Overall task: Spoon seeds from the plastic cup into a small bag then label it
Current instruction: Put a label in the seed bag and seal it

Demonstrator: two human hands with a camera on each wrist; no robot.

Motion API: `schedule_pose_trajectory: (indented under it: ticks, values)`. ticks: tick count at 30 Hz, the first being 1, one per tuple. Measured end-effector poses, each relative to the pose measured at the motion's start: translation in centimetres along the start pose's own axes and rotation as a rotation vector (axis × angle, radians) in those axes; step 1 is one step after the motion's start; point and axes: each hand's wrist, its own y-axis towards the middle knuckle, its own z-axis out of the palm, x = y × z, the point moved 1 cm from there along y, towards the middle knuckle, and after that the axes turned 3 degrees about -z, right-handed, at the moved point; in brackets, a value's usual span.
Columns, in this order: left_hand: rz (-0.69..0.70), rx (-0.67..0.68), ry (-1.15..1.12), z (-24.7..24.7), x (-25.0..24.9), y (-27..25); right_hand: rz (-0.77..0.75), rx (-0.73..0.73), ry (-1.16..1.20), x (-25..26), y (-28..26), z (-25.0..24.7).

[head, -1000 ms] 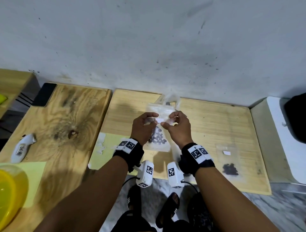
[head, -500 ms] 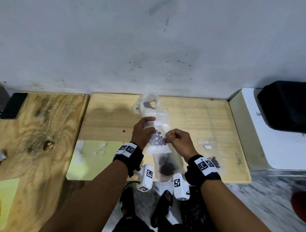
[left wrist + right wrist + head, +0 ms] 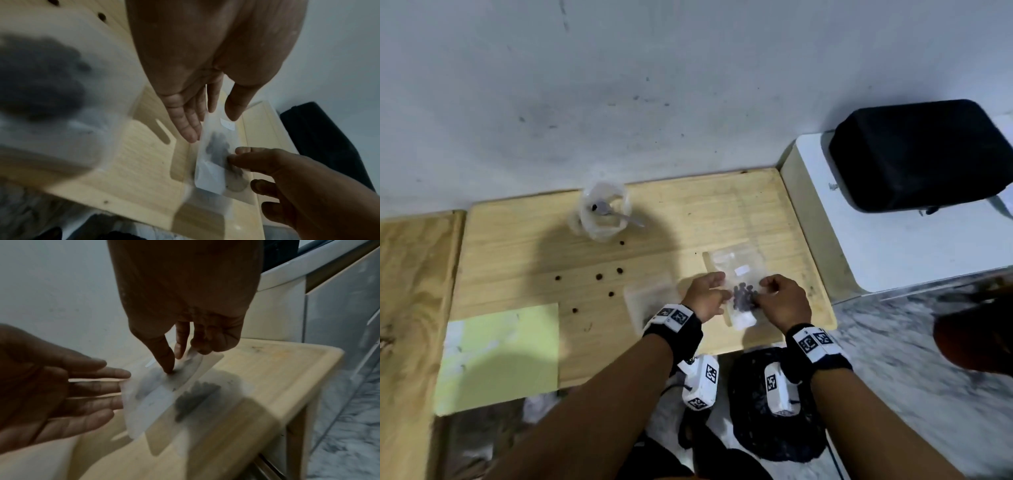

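Both hands at a small bag of seeds on the wooden table.

The right hand (image 3: 780,303) pinches the small bag (image 3: 736,274) with thumb and index finger; the left hand (image 3: 705,296) is flat, fingers straight, seemingly touching the bag's edge. The plastic cup (image 3: 602,214) stands well beyond the left hand.

- Bare forearms, no sleeves.
- Black wristbands (image 3: 674,329) with white marker tags.
- White tagged camera boxes (image 3: 702,382) beneath, thin cables trailing.
- Black sandals (image 3: 688,431).

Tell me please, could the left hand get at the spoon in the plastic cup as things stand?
Probably yes: the left hand is open, fingers only resting at the small bag, and bare board lies between it and the spoon in the cup.
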Motion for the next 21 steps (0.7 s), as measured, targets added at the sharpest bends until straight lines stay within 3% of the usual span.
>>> schedule_pose_trajectory:
  ticks: [6,12,15,18,21]
  values:
    - [-0.077,0.031,0.083,2.9,1.3,0.8,-0.001,0.012,-0.147,-3.7,0.4,0.5]
    - [0.022,-0.027,0.034,1.3,1.6,-0.9,-0.073,-0.095,-0.169,-3.2,-1.1,0.9]
    - [0.141,-0.21,-0.004,-1.3,1.8,-2.3,-0.182,-0.105,-0.096,-1.0,-2.4,2.1]
    - [0.236,-0.467,0.062,-5.2,2.6,-3.9,-0.26,0.092,-0.009,1.0,-3.2,4.9]
    - [0.169,-0.653,0.155,-9.1,4.4,-5.1,-0.264,0.281,-0.023,2.7,-4.2,7.9]
